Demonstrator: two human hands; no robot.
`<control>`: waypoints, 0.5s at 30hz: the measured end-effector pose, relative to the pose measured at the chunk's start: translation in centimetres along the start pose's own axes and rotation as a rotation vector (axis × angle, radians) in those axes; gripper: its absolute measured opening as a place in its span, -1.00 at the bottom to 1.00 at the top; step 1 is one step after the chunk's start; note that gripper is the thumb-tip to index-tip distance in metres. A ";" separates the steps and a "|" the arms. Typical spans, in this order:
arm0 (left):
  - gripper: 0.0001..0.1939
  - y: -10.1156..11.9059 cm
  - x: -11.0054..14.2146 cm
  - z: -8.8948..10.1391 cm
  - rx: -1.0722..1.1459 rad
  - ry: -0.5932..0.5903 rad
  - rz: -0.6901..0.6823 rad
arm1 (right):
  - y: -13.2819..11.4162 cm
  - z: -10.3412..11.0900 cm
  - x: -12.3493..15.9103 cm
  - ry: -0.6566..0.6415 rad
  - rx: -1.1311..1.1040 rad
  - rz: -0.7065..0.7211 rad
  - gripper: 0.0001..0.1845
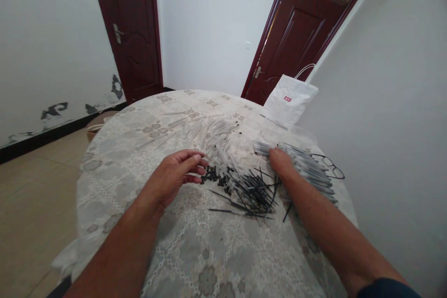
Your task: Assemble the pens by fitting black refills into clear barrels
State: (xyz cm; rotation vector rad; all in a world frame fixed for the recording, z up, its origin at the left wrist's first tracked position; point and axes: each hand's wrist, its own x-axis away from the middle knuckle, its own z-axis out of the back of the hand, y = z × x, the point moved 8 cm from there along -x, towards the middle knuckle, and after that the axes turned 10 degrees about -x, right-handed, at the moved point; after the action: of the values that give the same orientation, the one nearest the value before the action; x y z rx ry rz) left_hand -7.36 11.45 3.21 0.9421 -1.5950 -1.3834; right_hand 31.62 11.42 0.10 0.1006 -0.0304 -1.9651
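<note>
My left hand (178, 172) hovers at the left edge of a heap of small black pen caps (210, 173), its fingers loosely curled and apart, with nothing visible in them. Over on the right, my right hand (281, 162) is at a row of assembled pens (310, 170) laid side by side; its fingertips are hidden from view. Between the hands lies a loose pile of black-ended pen refills (256, 191). Behind it, clear pen barrels (213, 130) are scattered in a pile toward the far side.
A lace-patterned cloth covers the round table (195, 242). Eyeglasses (331, 166) lie beyond the pen row at the right. A white paper bag (291, 100) with handles stands at the back right edge. Walls and two dark red doors surround the table.
</note>
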 end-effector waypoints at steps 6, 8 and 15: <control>-0.60 0.9 0.1 1.7 -0.099 0.056 -0.047 | -3.8 2.3 2.5 0.024 -0.099 0.114 -0.70; -0.60 1.0 0.0 1.9 -0.138 0.069 -0.059 | -6.3 2.9 4.1 0.003 -0.161 0.208 -0.67; -0.65 0.5 -0.3 0.7 -0.252 0.049 -0.085 | -13.0 4.1 8.8 0.095 -0.353 0.342 -0.57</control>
State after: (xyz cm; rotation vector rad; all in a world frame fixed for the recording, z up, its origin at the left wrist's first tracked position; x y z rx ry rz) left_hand -7.91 12.06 3.61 0.8925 -1.3205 -1.5647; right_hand 15.93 8.18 2.75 -0.0412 0.3393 -1.5959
